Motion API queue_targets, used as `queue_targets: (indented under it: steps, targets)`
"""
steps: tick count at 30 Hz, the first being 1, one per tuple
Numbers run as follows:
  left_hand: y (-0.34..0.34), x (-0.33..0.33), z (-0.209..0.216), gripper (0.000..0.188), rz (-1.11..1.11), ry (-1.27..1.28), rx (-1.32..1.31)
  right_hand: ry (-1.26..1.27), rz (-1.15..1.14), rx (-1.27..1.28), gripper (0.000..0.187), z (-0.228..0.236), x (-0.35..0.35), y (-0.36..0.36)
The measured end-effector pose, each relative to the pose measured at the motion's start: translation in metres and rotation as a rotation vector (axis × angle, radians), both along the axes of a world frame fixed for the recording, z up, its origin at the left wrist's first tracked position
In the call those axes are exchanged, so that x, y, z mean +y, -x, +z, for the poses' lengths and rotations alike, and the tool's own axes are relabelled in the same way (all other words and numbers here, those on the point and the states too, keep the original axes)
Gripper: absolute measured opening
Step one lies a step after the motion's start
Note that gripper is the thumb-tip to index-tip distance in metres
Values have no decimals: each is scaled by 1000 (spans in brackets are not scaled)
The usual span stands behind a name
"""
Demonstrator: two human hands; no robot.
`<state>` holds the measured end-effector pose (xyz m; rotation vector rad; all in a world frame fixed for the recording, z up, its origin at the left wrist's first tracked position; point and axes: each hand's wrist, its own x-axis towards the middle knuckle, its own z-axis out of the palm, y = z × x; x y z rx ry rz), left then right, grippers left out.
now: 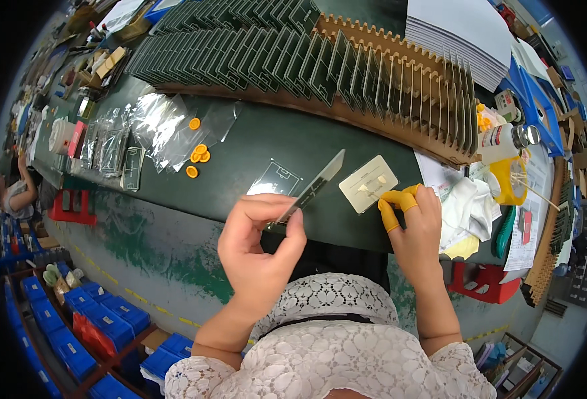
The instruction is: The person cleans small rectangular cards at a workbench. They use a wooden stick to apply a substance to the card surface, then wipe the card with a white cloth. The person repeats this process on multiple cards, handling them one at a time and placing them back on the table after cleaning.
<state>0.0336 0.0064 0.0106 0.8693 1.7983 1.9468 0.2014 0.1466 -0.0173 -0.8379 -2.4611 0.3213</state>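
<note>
My left hand (pixel 257 249) pinches a thin dark green panel (pixel 316 183) by its lower end, between thumb and fingers. The panel is tilted up above the table, nearly edge-on. My right hand (pixel 413 229) wears yellow finger cots and is closed, its fingertips at the right edge of a cream card (pixel 356 196). Small pale pieces lie on that card. Whether anything is between the right fingertips is too small to make out. Behind the left hand, another panel with white line markings (pixel 277 178) lies flat on the dark green table (pixel 240 149).
A long brown slotted rack (pixel 400 126) full of upright green panels spans the back. Orange round pieces (pixel 200 153) and clear plastic bags (pixel 167 126) lie left. A white cloth (pixel 469 209), yellow container (pixel 508 181) and bottle (pixel 499 143) stand right. Blue bins (pixel 67 342) are lower left.
</note>
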Motion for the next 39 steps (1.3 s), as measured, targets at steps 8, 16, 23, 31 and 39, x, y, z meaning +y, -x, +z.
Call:
queue_targets:
  steps: [8,16,23,31,39]
  targets:
    - [-1,7,-5,28,76,-18,546,160,6,148,18,11,-3,-2]
    - [-9,9,-1,28,51,-3,620,422,237,411,28,53,-40,4]
    - [-8,9,0,32,57,-26,698,319,252,417,30,53,-44,13]
    - [-7,7,1,33,55,-18,698,325,246,393,29,54,-44,14]
    - [-7,7,0,31,57,-21,692,314,256,389,30,54,-44,15]
